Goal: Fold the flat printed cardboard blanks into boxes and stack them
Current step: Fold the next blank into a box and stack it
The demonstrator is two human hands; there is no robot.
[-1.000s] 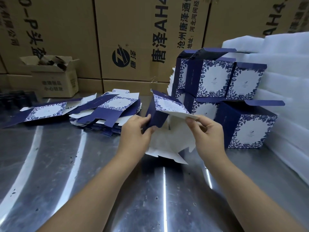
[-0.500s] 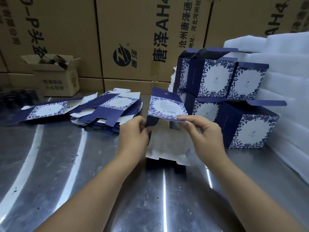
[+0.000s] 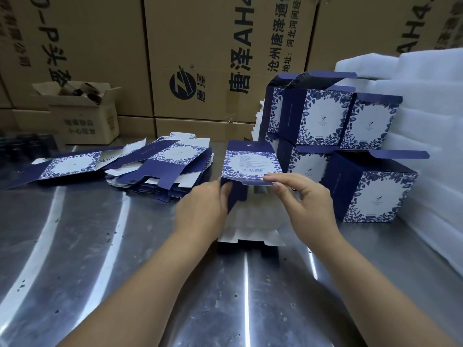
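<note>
Fingers (image 3: 273, 180) of left hand (image 3: 200, 209) and right hand (image 3: 309, 205) pinched one half-folded box (image 3: 250, 163), underside hidden; five finished boxes (image 3: 372, 195) stood beside.

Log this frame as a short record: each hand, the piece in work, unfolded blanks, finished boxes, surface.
left hand: grips the blank's navy side panel
right hand: pinches the printed panel's near edge
blank in work: partly opened, white flaps below
flat blanks: loose pile at left
folded boxes: stacked at right, lids open
table: shiny metal
</note>
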